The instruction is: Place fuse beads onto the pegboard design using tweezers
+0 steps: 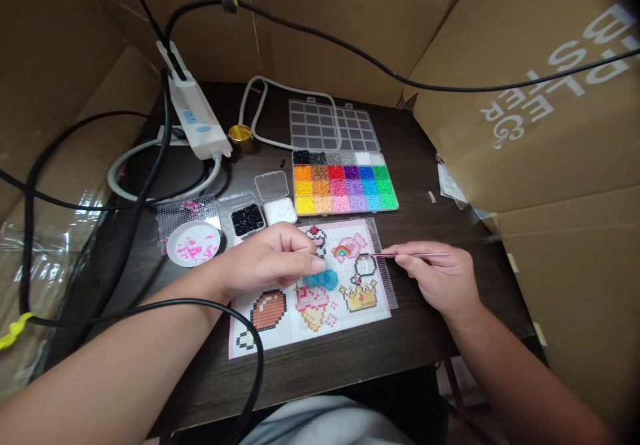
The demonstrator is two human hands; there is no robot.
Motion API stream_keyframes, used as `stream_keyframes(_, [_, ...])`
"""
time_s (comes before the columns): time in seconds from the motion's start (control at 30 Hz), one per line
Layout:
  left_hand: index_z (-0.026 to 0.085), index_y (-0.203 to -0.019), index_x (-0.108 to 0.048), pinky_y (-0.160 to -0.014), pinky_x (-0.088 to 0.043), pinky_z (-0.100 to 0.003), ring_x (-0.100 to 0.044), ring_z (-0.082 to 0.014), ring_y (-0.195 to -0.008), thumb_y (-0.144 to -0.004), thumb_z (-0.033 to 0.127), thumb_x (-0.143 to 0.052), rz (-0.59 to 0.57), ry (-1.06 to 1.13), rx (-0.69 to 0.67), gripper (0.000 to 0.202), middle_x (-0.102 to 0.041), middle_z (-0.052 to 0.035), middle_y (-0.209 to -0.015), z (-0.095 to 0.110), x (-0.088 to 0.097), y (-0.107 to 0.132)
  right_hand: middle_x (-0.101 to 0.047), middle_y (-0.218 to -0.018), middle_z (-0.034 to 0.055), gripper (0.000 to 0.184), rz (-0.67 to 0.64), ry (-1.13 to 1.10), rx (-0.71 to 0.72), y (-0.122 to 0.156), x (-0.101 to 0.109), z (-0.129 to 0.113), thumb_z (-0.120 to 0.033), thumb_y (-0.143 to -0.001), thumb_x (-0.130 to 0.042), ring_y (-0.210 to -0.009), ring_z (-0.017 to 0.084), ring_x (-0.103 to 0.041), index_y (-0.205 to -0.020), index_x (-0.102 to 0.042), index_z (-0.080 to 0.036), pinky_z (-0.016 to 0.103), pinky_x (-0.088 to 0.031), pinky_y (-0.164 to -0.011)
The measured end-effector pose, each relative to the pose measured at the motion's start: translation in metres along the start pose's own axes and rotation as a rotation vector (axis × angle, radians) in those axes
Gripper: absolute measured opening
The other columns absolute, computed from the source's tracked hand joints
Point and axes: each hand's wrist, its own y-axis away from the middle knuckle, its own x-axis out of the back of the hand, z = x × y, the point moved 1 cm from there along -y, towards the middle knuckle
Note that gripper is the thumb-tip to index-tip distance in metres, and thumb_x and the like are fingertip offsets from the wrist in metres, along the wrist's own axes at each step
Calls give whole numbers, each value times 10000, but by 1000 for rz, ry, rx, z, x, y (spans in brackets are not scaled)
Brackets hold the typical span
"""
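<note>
My right hand [440,277] pinches slim pinkish tweezers [420,255], whose tip points left over a black ring outline on the pattern sheet [280,341]. My left hand [275,255] is closed with its fingers curled, over the sheet's upper left part; what it holds, if anything, is hidden. Just below its thumb shows a blue patch [324,279], part of the sheet or lying on it. Printed pixel pictures on the sheet include a crown [360,297], a pink ice cream [314,305] and a brown drumstick shape [269,310]. A clear pegboard [385,278] sticks out along the sheet's right edge.
Behind the sheet stands a sorted bead box [345,185], lid open. Left of it are small boxes of black beads [247,219] and white beads [280,211], plus a white dish [173,248] with pink beads. A black cable [200,301] crosses my left forearm. Cardboard walls [350,25] surround the table.
</note>
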Motion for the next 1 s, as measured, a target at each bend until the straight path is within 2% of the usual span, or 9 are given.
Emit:
stream_keyframes(0.17, [195,-492,-364,-429,-191,-246,-278,-56,-430,-826,454,-730,-11,15,-8,559,-362,48,-438,-1,1,-1,-814,-841,9,87,-2,-21,13,0,0,1,-227,-832,-760,-755,187,-783,-841,-819,-291,290,-648,-738])
stream_keyframes(0.63, [192,-492,-348,-432,-208,-245,-280,-52,-428,-847,414,-717,-30,23,-31,559,-342,58,-450,-2,1,-1,-814,-844,-5,121,4,-21,37,0,0,-1,-190,-823,-762,-752,177,-783,-839,-818,-296,271,-648,-742])
stream_keyframes(1.0, [185,-497,-387,-421,-216,-239,-301,-55,-410,-844,381,-713,-26,31,-22,514,-403,45,-425,-2,0,0,-815,-870,-12,114,7,-40,22,3,1,4,-204,-827,-771,-781,173,-784,-860,-815,-303,265,-643,-770])
